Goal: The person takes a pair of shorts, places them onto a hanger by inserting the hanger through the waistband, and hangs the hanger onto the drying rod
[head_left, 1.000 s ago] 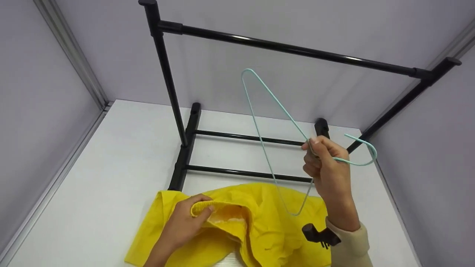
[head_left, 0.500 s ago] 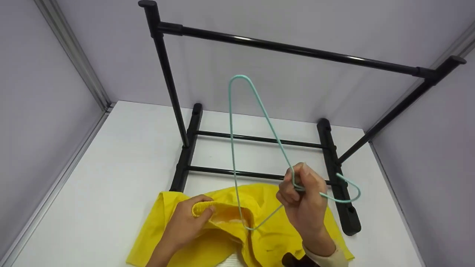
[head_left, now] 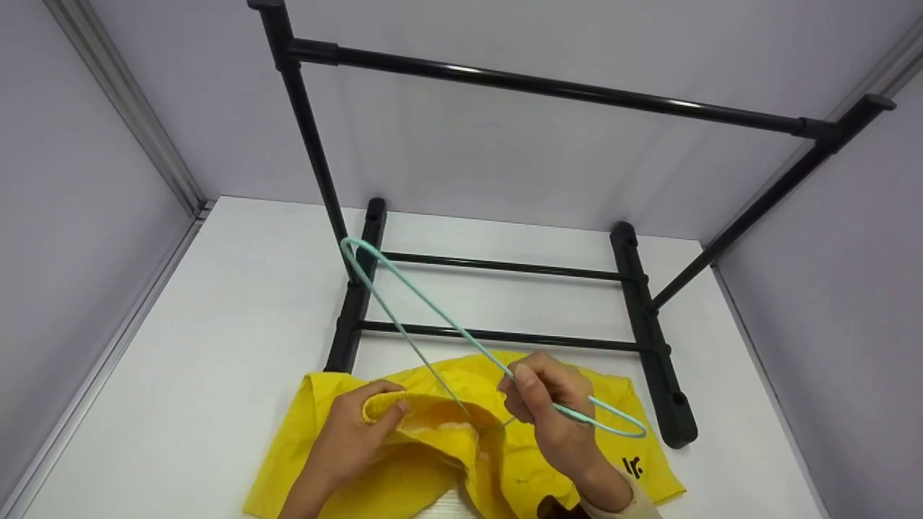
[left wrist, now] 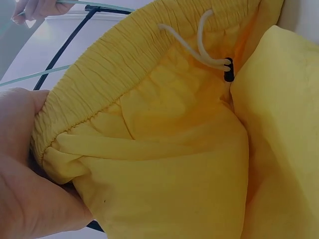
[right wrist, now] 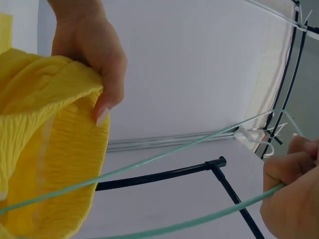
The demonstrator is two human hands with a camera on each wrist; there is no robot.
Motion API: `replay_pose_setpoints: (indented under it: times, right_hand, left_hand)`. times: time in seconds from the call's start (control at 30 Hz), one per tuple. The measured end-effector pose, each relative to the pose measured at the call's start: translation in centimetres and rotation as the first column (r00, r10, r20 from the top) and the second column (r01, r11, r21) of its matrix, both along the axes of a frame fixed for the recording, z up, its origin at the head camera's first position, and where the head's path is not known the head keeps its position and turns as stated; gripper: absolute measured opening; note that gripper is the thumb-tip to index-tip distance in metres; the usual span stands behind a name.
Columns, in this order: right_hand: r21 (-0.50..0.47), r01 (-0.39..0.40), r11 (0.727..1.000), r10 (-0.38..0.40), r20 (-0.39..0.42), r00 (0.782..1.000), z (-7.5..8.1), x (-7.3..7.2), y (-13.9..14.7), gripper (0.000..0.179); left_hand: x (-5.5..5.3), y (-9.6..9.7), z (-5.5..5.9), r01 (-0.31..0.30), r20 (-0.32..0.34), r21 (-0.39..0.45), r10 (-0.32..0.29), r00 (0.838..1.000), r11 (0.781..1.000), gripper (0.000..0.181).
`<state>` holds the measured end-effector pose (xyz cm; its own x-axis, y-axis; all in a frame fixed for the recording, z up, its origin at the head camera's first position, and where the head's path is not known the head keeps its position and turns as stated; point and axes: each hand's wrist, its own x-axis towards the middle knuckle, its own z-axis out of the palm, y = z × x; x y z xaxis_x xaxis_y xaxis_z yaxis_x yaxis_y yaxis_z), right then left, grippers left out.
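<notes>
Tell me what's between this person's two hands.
The head view shows the garment between the left hand, which pinches its edge, and the right hand. Part of the hanger crosses there too, its lower corner out of sight.

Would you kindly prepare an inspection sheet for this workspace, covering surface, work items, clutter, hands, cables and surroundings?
Surface: white tabletop, partly covered.
Work items: yellow garment; mint hanger, lower end at the garment's opening, depth inside unclear.
Clutter: nothing seen.
Hands: left hand grips the waistband; right hand grips the hanger.
Cables: white looped strand in the right wrist view's background, too unclear to identify.
Surroundings: black rack, pale wall panels.
</notes>
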<state>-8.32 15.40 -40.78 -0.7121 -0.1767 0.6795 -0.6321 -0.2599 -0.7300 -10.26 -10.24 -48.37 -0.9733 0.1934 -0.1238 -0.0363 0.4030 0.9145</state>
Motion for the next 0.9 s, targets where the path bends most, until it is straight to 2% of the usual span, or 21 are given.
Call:
replay_pose_setpoints:
  times: [0.1, 0.17, 0.27, 0.37, 0.47, 0.57, 0.7, 0.9]
  right_hand:
    - [0.128, 0.009, 0.992, -0.009, 0.006, 1.0, -0.1, 0.0, 0.2, 0.026]
    - [0.223, 0.023, 0.975, -0.031, 0.032, 0.999, -0.1, 0.0, 0.3, 0.025]
    - [0.377, 0.07, 0.924, -0.099, 0.058, 0.993, -0.2, 0.2, 0.5, 0.025]
    - [0.478, 0.118, 0.871, -0.163, 0.054, 0.985, -0.4, 0.2, 0.9, 0.023]
    - [0.518, 0.135, 0.845, -0.186, 0.048, 0.981, -0.7, 0.1, 1.6, 0.022]
    - [0.547, 0.121, 0.828, -0.194, 0.076, 0.978, -0.7, 0.1, 2.8, 0.022]
    - [0.56, 0.087, 0.824, -0.18, 0.114, 0.977, -0.7, 0.2, 4.5, 0.022]
    - [0.558, 0.116, 0.821, -0.205, 0.099, 0.974, -0.7, 0.4, 6.7, 0.023]
  left_hand:
    - [0.0, -0.3, 0.2, -0.01, -0.005, 0.013, 0.01, 1.0, 1.0, 0.024]
    - [0.0, -0.4, 0.3, -0.019, -0.018, 0.017, 0.02, 1.0, 1.0, 0.023]
    - [-0.1, -0.6, 0.5, -0.032, -0.038, 0.025, 0.033, 0.999, 0.999, 0.02]
    - [-0.2, -0.9, 0.7, -0.045, -0.028, 0.03, 0.046, 0.999, 0.999, 0.018]
    - [-0.2, -1.3, 0.8, -0.058, 0.006, 0.027, 0.058, 0.998, 0.998, 0.02]
    - [-0.1, -1.4, 0.8, -0.055, 0.01, 0.043, 0.055, 0.998, 0.998, 0.021]
    - [0.0, -1.5, 0.6, -0.038, -0.019, 0.076, 0.039, 0.999, 0.996, 0.019]
    - [0.1, -1.5, 0.6, -0.039, -0.025, 0.099, 0.041, 0.999, 0.994, 0.018]
